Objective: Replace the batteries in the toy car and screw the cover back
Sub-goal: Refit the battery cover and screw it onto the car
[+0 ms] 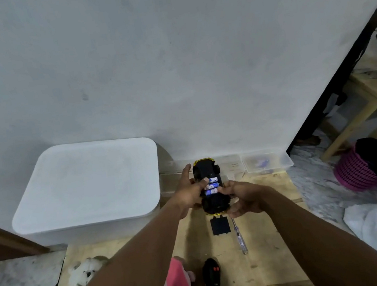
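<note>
Toy car (215, 205) held belly-up above the table (270, 264), between both hands, long axis running away from the person toward the wall. Battery bay open: three batteries (211, 186) seated side by side, each lying crosswise to the car's length. Left hand (190, 190) grips the car's left flank, thumb laid over the farthest battery, one finger stretched out past the far wheel. Right hand (240, 198) is curled round the near right corner, thumb tip at the nearest battery. Both hands are therefore clamped on the car, neither free. Cover (220, 225) lies flat on the table just on the person's side of the car, off the bay, almost directly below the right hand; screwdriver (239, 237) lies just to its right, shaft roughly parallel with the car's axis, tip end toward the car. Judgement: cells look in place; next is likely a check or press on seating, then the cover. The right hand is nearer to both cover and screwdriver, so the left should keep the car. No screw can be made out at this size. Black remote (213, 281) lies nearer the person.
</note>
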Action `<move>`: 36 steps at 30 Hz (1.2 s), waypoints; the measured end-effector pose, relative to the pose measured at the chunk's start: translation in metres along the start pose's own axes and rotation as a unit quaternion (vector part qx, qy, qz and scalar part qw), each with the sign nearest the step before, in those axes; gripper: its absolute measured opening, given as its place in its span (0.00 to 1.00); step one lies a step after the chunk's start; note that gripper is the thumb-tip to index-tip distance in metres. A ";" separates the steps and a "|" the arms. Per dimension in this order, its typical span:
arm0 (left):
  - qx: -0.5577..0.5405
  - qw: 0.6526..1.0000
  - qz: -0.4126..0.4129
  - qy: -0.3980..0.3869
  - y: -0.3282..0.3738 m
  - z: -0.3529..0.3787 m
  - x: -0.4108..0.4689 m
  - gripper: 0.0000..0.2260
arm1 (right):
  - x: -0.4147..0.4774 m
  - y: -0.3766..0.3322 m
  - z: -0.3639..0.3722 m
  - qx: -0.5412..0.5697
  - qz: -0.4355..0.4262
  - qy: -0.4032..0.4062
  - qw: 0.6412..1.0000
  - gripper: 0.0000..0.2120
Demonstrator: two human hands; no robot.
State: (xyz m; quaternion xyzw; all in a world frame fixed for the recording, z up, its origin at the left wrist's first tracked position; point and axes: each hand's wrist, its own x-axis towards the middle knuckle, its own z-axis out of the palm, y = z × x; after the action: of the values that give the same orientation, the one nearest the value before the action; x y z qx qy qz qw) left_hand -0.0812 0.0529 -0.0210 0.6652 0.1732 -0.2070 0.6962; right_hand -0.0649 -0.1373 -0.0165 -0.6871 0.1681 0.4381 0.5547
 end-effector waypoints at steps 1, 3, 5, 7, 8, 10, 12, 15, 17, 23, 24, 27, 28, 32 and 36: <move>0.012 1.000 0.003 0.002 0.000 0.000 0.000 0.30 | -0.001 0.001 0.001 -0.018 -0.004 -0.019 1.000 0.17; 0.032 0.999 0.004 0.000 -0.002 -0.006 0.001 0.28 | -0.002 0.004 0.000 -0.036 -0.011 -0.058 0.998 0.19; 0.046 0.999 -0.002 0.005 -0.006 -0.013 0.002 0.26 | 0.002 0.010 -0.002 -0.026 -0.010 -0.060 0.998 0.22; 0.044 0.999 -0.009 0.020 -0.011 -0.018 0.002 0.25 | 0.016 0.024 -0.002 -0.032 -0.036 0.025 0.999 0.20; 0.040 0.999 -0.013 0.029 -0.013 -0.021 0.002 0.24 | 0.027 0.033 -0.002 -0.083 -0.071 0.098 0.989 0.14; 0.030 0.998 -0.019 0.045 -0.019 -0.025 0.003 0.23 | 0.051 0.055 -0.003 -0.316 -0.147 0.217 0.912 0.07; 0.033 0.998 -0.027 0.051 -0.025 -0.028 0.003 0.22 | 0.064 0.071 0.004 -0.424 -0.165 0.214 0.864 0.15; 0.021 0.998 -0.032 0.047 -0.030 -0.033 0.002 0.20 | 0.066 0.083 0.016 -0.452 -0.166 0.207 0.852 0.18; 0.022 0.998 -0.038 0.051 -0.032 -0.037 0.002 0.19 | 0.070 0.088 0.017 -0.455 -0.171 0.220 0.846 0.15; 0.024 0.997 -0.062 0.035 -0.029 -0.038 -0.003 0.19 | 0.074 0.085 0.012 -0.448 -0.171 0.245 0.843 0.07; 0.023 0.997 -0.065 0.030 -0.028 -0.036 -0.005 0.19 | 0.072 0.083 0.011 -0.456 -0.172 0.245 0.838 0.06; 0.016 0.997 -0.060 0.036 -0.028 -0.031 -0.006 0.20 | 0.071 0.083 0.007 -0.492 -0.175 0.215 0.825 0.05; 0.016 0.997 -0.057 0.041 -0.028 -0.031 -0.007 0.20 | 0.070 0.084 0.007 -0.494 -0.175 0.204 0.827 0.05; 0.012 0.998 -0.046 0.051 -0.029 -0.031 -0.009 0.21 | 0.071 0.090 0.009 -0.494 -0.163 0.185 0.834 0.09; 0.001 0.998 -0.048 0.045 -0.030 -0.032 -0.012 0.19 | 0.074 0.091 0.011 -0.486 -0.151 0.201 0.837 0.10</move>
State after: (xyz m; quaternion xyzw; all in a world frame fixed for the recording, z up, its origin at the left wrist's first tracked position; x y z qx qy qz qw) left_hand -0.1057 0.0850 -0.0421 0.6656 0.2360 -0.2098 0.6762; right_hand -0.0931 -0.1385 -0.1303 -0.9583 -0.0650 0.2260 0.1625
